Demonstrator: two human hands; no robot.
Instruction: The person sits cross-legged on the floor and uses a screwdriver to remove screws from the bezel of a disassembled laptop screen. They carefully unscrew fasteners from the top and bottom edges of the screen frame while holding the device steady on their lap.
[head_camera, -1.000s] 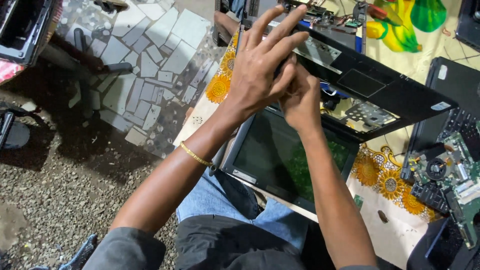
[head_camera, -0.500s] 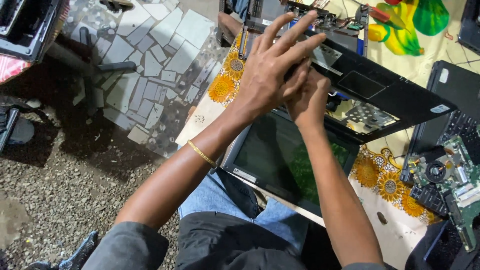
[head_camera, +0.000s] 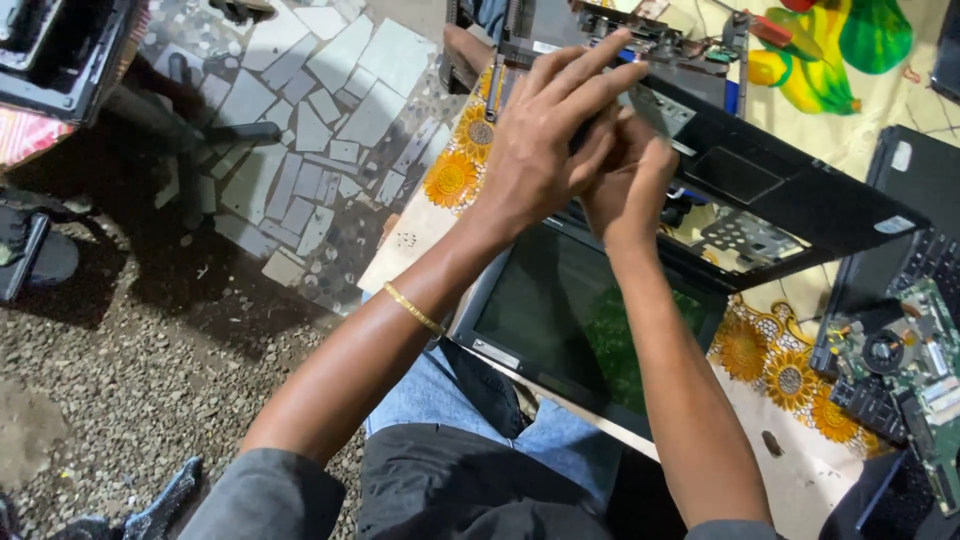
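I see both hands meeting over the hinge area of an opened-up black laptop (head_camera: 760, 190), centre frame. Left hand (head_camera: 545, 150) lies on top, fingers spread long and pointing to 2 o'clock, gold bangle (head_camera: 413, 308) on the wrist. Right hand (head_camera: 630, 180) sits under it, curled narrow; I can't tell if it pinches anything, left hand covers it. Laptop screen (head_camera: 570, 320) hangs down at 6 o'clock toward my lap. Bare circuit board (head_camera: 905, 370) at 4 o'clock, on the flowered cloth (head_camera: 770, 365).
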